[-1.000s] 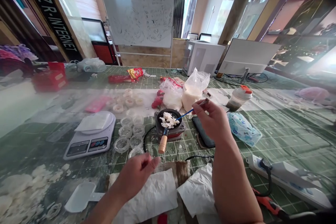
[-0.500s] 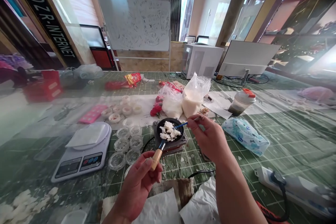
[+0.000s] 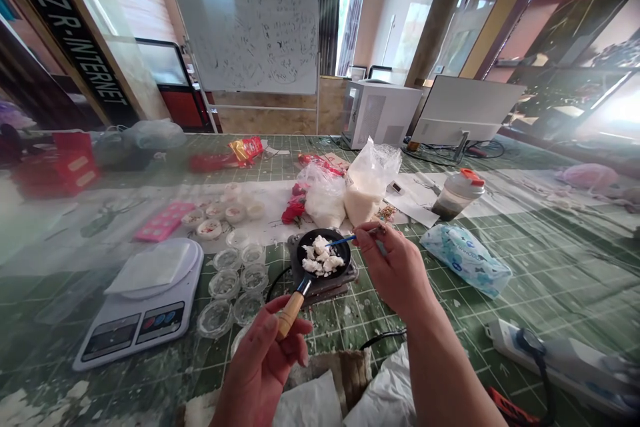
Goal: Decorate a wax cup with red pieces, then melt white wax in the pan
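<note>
My left hand (image 3: 270,353) grips the wooden handle of a small black frying pan (image 3: 305,240). White crumbly chunks (image 3: 323,259) lie in the pan, which is above a small dark hot plate (image 3: 325,291); whether it touches the plate I cannot tell. My right hand (image 3: 393,263) pinches a thin blue stick (image 3: 343,240) whose tip is among the chunks. Left of the pan stand several small clear cups (image 3: 225,283). Behind it are two clear bags of white material, a tall bag (image 3: 365,197) and a lower bag (image 3: 325,203).
A white kitchen scale (image 3: 145,307) with a paper sheet stands left, near a pink mould (image 3: 165,221). To the right are a wipes pack (image 3: 467,260), a shaker bottle (image 3: 459,195) and a power strip (image 3: 565,367). Paper towels (image 3: 310,403) lie in front.
The view has shifted slightly, so the scale and cups appear farther left. Both hands keep their holds; the stick's tip remains among the chunks.
</note>
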`<control>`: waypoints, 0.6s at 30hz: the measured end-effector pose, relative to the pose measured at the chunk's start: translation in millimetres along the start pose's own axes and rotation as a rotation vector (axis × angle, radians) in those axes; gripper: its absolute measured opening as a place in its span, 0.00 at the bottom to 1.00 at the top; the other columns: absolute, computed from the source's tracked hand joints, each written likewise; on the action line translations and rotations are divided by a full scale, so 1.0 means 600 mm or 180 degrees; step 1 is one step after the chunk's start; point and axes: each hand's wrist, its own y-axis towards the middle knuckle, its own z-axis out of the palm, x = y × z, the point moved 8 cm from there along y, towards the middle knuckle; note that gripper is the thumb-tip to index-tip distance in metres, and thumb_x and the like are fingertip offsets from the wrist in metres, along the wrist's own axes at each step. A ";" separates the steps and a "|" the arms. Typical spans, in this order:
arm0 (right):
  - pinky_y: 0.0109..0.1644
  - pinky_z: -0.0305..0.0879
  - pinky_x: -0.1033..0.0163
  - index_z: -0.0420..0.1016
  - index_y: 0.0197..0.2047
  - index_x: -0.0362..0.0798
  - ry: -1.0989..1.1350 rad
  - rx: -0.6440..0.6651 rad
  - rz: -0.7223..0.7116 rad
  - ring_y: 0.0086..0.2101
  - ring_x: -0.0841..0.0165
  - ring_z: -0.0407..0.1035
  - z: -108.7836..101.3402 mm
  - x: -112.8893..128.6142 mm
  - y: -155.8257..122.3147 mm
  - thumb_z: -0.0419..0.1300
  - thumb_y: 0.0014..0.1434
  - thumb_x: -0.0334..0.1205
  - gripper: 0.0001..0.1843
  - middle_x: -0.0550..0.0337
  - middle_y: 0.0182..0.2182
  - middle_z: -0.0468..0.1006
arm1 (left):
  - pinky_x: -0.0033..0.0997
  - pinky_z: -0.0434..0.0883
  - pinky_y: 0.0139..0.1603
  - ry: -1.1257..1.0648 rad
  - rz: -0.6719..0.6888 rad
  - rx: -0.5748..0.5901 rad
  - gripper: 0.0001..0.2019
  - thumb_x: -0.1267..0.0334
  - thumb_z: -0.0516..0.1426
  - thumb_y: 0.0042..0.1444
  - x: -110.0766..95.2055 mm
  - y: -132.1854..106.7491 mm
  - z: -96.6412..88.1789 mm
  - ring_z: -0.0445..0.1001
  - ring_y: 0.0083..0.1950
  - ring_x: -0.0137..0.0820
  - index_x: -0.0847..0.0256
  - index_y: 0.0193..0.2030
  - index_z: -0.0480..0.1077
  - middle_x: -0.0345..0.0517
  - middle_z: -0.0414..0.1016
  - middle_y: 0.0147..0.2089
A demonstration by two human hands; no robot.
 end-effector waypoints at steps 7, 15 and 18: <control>0.43 0.58 0.63 0.71 0.36 0.50 0.0059 0.0336 -0.0349 0.34 0.68 0.68 0.019 0.023 -0.006 0.49 0.63 0.40 0.11 0.62 0.31 0.78 | 0.31 0.68 0.33 -0.0153 -0.0037 0.0114 0.16 0.62 0.57 0.55 0.010 -0.004 0.003 0.71 0.30 0.29 0.59 0.51 0.69 0.55 0.77 0.39; 0.46 0.56 0.60 0.71 0.37 0.49 -0.0123 0.0047 -0.0429 0.35 0.67 0.68 0.008 0.020 -0.004 0.49 0.62 0.40 0.10 0.60 0.32 0.78 | 0.29 0.67 0.33 -0.0073 0.0048 0.0310 0.12 0.63 0.57 0.55 0.014 -0.010 0.009 0.70 0.30 0.27 0.60 0.46 0.74 0.53 0.77 0.39; 0.45 0.57 0.61 0.72 0.38 0.49 -0.0177 -0.0153 -0.0358 0.35 0.67 0.69 -0.005 0.015 -0.004 0.50 0.62 0.41 0.10 0.60 0.31 0.78 | 0.29 0.67 0.34 -0.0085 0.0091 0.0346 0.11 0.63 0.57 0.55 0.014 -0.010 0.009 0.70 0.30 0.27 0.59 0.45 0.74 0.53 0.78 0.39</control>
